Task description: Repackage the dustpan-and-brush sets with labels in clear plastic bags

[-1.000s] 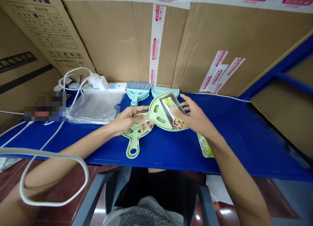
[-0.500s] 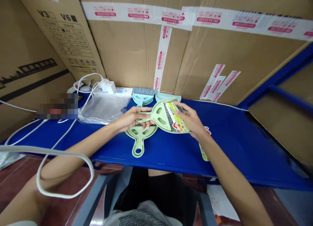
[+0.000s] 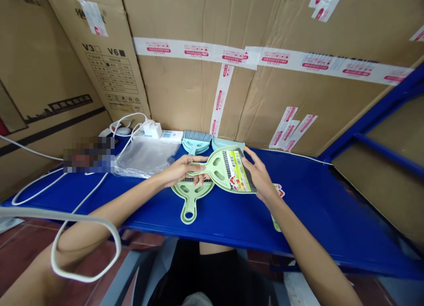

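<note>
A light green dustpan and brush set [image 3: 218, 168] is held up over the blue table, with a yellow-green printed label [image 3: 238, 171] across its bristles. My left hand [image 3: 186, 170] is closed round its handle. My right hand [image 3: 257, 172] is at the wide end of the pan, fingers bent along its right edge. Below my left hand a second green dustpan and brush set [image 3: 189, 200] lies with its ringed handle toward me. Another printed label [image 3: 278, 190] is partly hidden under my right forearm.
A blue brush and dustpan set [image 3: 196, 142] and a blue dustpan [image 3: 227, 143] lie at the back of the table [image 3: 318, 209]. Clear plastic bags [image 3: 145, 156], a power strip [image 3: 172, 136] and white cables [image 3: 86, 217] are on the left. Cardboard [image 3: 179, 89] stands behind.
The view has tilted up, so everything sits lower in it. My right fingers have moved off the label to the pan's right edge. My left hand keeps its hold on the handle.
</note>
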Tool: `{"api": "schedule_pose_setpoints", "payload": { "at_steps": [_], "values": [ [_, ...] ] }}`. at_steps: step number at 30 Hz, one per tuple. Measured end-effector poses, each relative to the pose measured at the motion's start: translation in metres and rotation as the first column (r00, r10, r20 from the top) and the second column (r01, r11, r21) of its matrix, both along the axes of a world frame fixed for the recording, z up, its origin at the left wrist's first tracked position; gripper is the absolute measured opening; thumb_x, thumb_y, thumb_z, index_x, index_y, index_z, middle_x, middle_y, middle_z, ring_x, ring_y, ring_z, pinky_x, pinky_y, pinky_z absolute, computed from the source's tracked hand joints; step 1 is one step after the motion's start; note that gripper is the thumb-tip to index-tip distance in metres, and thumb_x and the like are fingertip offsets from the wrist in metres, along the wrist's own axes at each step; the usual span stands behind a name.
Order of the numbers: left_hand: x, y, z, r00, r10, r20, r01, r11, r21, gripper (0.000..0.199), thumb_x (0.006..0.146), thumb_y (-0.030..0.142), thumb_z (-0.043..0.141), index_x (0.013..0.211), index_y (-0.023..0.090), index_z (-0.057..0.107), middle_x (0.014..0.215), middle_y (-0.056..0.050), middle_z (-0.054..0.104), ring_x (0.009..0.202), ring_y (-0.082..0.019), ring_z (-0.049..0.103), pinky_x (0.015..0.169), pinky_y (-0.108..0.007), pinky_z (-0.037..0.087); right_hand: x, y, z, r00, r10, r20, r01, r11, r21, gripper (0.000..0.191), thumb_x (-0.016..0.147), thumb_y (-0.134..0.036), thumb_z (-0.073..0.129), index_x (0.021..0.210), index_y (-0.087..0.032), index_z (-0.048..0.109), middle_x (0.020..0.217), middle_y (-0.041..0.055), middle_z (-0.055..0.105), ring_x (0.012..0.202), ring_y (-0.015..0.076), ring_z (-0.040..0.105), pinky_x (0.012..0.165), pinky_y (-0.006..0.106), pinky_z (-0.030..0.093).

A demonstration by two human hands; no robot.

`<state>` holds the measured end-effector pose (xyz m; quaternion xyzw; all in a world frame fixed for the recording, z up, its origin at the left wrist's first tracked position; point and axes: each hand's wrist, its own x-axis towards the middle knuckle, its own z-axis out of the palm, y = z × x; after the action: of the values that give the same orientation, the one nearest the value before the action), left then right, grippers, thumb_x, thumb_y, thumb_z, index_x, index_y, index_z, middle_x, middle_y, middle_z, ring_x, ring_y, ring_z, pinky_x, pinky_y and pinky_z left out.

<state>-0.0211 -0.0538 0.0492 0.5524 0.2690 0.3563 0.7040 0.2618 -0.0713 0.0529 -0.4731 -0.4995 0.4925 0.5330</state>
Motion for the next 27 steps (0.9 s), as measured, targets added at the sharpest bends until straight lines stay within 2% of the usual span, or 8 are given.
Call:
{"api": "schedule_pose_setpoints", "payload": {
  "at_steps": [9, 12, 14, 16, 17, 19, 21, 27],
  "values": [
    [-0.004, 0.006, 0.001, 0.998, 0.022, -0.056, -0.017, 0.996, 0.092, 0.071, 0.096, 0.054, 0.07, 0.147, 0.006, 0.062, 0.081, -0.015, 0.078, 0.061, -0.024, 0.073, 0.049, -0.029, 0.05, -0.007, -0.004, 0.002, 0.997, -0.047, -0.067, 0.047, 0.999, -0.001, 0.081, 0.077, -0.048, 0.087, 0.152, -0.031, 0.06, 0.095, 0.0037, 0.083, 0.085, 0.0308, 0.08, 0.075, 0.044, 0.065],
    [-0.025, 0.021, 0.009, 0.938, 0.267, -0.219, -0.198, 0.936, 0.292, 0.078, 0.102, 0.07, 0.049, 0.148, 0.008, 0.06, 0.089, -0.017, 0.078, 0.072, -0.028, 0.074, 0.057, -0.034, 0.053, -0.006, -0.003, 0.002, 0.99, -0.082, -0.117, 0.083, 0.997, 0.0, 0.095, 0.073, -0.047, 0.09, 0.159, -0.032, 0.052, 0.094, 0.0027, 0.083, 0.087, 0.0312, 0.08, 0.077, 0.046, 0.065],
    [-0.049, 0.035, 0.014, 0.674, 0.631, -0.385, -0.349, 0.731, 0.586, 0.066, 0.101, 0.06, 0.054, 0.144, 0.012, 0.063, 0.107, -0.019, 0.079, 0.093, -0.032, 0.075, 0.072, -0.039, 0.058, -0.006, -0.002, 0.002, 0.985, -0.092, -0.149, 0.093, 0.996, 0.005, 0.101, 0.072, -0.046, 0.091, 0.162, -0.033, 0.047, 0.094, 0.0023, 0.083, 0.088, 0.0312, 0.08, 0.079, 0.047, 0.066],
    [-0.078, 0.048, 0.017, 0.147, 0.861, -0.486, -0.263, 0.508, 0.82, 0.055, 0.099, 0.051, 0.059, 0.141, 0.015, 0.066, 0.126, -0.022, 0.075, 0.123, -0.041, 0.067, 0.097, -0.05, 0.055, -0.005, -0.001, 0.002, 0.981, -0.109, -0.163, 0.111, 0.994, 0.005, 0.101, 0.072, -0.045, 0.09, 0.162, -0.032, 0.047, 0.095, 0.0027, 0.083, 0.091, 0.0315, 0.08, 0.081, 0.048, 0.066],
    [-0.092, 0.053, 0.016, -0.058, 0.849, -0.526, -0.191, 0.507, 0.84, 0.055, 0.098, 0.048, 0.059, 0.141, 0.013, 0.065, 0.134, -0.025, 0.071, 0.133, -0.046, 0.06, 0.105, -0.056, 0.05, -0.004, 0.0, 0.002, 0.978, -0.127, -0.165, 0.128, 0.992, -0.002, 0.099, 0.072, -0.045, 0.09, 0.161, -0.032, 0.048, 0.096, 0.0031, 0.083, 0.091, 0.0318, 0.08, 0.081, 0.048, 0.066],
    [-0.116, 0.062, 0.012, -0.262, 0.7, -0.664, -0.15, 0.65, 0.745, 0.06, 0.097, 0.048, 0.061, 0.14, 0.007, 0.064, 0.141, -0.033, 0.064, 0.138, -0.053, 0.054, 0.108, -0.062, 0.046, -0.003, 0.002, 0.001, 0.973, -0.164, -0.16, 0.16, 0.987, -0.033, 0.094, 0.073, -0.044, 0.089, 0.157, -0.03, 0.051, 0.099, 0.0038, 0.083, 0.092, 0.0323, 0.08, 0.081, 0.049, 0.066],
    [-0.133, 0.069, 0.005, -0.28, 0.607, -0.744, -0.185, 0.726, 0.662, 0.07, 0.092, 0.053, 0.067, 0.139, 0.001, 0.061, 0.146, -0.04, 0.056, 0.138, -0.059, 0.052, 0.108, -0.064, 0.045, -0.002, 0.005, -0.002, 0.971, -0.186, -0.15, 0.18, 0.982, -0.056, 0.082, 0.073, -0.044, 0.088, 0.148, -0.028, 0.058, 0.099, 0.0049, 0.082, 0.092, 0.0324, 0.08, 0.081, 0.048, 0.066],
    [-0.155, 0.081, -0.006, 0.029, 0.752, -0.659, -0.123, 0.657, 0.744, 0.051, 0.078, 0.028, 0.081, 0.115, 0.001, 0.062, 0.11, -0.03, 0.075, 0.112, -0.044, 0.069, 0.094, -0.045, 0.053, 0.0, 0.011, -0.01, 0.97, -0.18, -0.164, 0.177, 0.984, -0.033, 0.054, 0.074, -0.046, 0.084, 0.122, -0.024, 0.072, 0.097, 0.0064, 0.081, 0.094, 0.0294, 0.078, 0.084, 0.043, 0.062]
  ]
}}
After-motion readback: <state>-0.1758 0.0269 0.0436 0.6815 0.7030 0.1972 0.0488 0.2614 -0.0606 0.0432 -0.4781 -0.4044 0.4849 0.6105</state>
